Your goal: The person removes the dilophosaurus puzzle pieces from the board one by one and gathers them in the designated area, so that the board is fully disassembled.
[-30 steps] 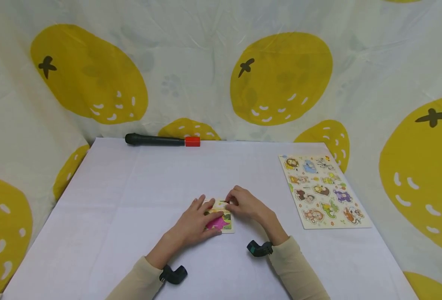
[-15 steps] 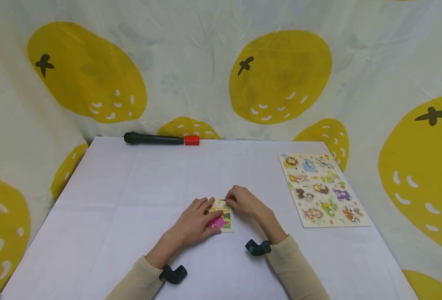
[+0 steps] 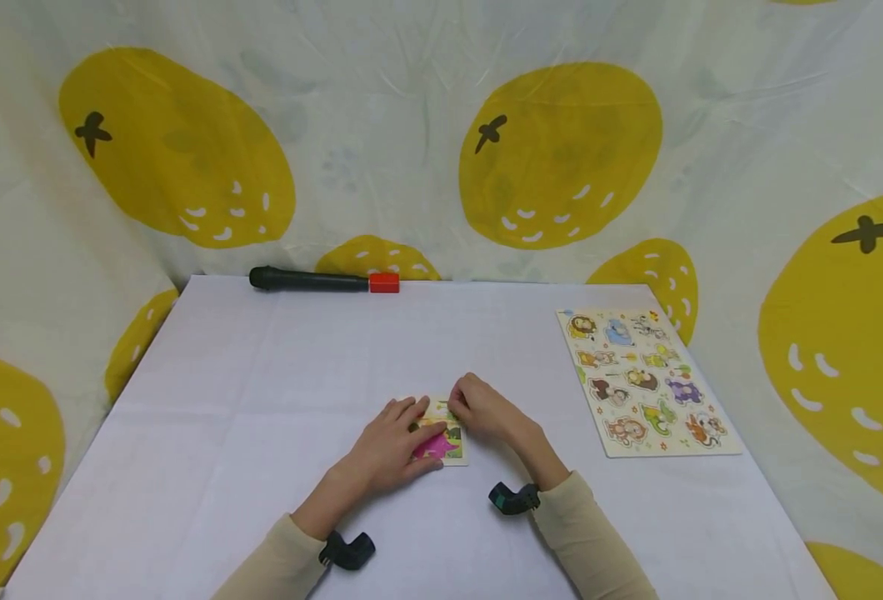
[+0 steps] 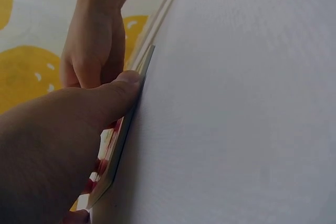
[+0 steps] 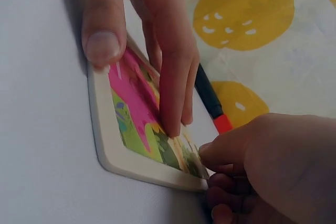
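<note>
Reaches in with beige-sleeved forearms (image 3: 275, 557) from near left and near right. Rests the left hand (image 3: 392, 447), fingers straight and slightly spread, across the small cream-framed rectangular puzzle board (image 5: 147, 169) with its pink-and-green picture, at the near centre of the white cloth-covered table (image 3: 299, 375); lays that thumb along the near edge. Bends the right wrist inward and pinches the board's far right corner between the right hand's (image 3: 484, 410) thumb and curled fingers, close beside the left fingertips but apart from them.
</note>
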Available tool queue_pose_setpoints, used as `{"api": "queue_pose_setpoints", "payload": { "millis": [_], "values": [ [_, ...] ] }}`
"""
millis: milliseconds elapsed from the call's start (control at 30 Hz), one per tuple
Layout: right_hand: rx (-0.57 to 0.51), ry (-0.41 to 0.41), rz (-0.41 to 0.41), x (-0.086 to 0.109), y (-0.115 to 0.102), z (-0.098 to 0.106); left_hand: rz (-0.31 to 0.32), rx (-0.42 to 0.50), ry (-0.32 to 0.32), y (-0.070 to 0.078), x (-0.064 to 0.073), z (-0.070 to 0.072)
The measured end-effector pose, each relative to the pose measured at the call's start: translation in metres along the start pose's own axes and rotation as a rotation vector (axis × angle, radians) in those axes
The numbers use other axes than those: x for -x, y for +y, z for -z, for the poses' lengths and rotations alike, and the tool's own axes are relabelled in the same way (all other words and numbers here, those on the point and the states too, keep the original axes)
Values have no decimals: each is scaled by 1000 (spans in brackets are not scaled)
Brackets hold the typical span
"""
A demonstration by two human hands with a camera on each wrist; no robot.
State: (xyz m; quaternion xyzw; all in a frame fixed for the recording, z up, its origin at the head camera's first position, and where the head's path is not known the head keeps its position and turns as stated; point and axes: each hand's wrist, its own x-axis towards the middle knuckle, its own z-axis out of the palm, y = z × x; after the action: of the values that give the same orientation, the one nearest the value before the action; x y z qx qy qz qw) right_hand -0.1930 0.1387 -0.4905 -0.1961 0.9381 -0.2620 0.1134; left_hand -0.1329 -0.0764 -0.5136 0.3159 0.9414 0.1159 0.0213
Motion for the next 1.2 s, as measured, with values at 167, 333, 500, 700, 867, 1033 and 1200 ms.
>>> {"api": "queue_pose_setpoints", "payload": {
  "millis": [167,333,500,700,867,1033,1200],
  "values": [
    [-30,21,5,2,1,1,0,-4,-1,1,0,-1],
    [-21,44,31,3,3,5,-3,-5,-1,1,0,-1],
    [27,51,47,2,0,7,-4,-11,-2,0,0,-1],
    [32,52,38,0,0,4,-3,-8,-5,0,1,-1],
    [17,52,19,0,2,2,-5,-8,-4,0,0,-1],
    [15,51,17,0,2,1,-6,-8,0,0,0,-2],
    [15,49,29,1,3,2,-9,-12,3,0,0,-1]
  ]
}}
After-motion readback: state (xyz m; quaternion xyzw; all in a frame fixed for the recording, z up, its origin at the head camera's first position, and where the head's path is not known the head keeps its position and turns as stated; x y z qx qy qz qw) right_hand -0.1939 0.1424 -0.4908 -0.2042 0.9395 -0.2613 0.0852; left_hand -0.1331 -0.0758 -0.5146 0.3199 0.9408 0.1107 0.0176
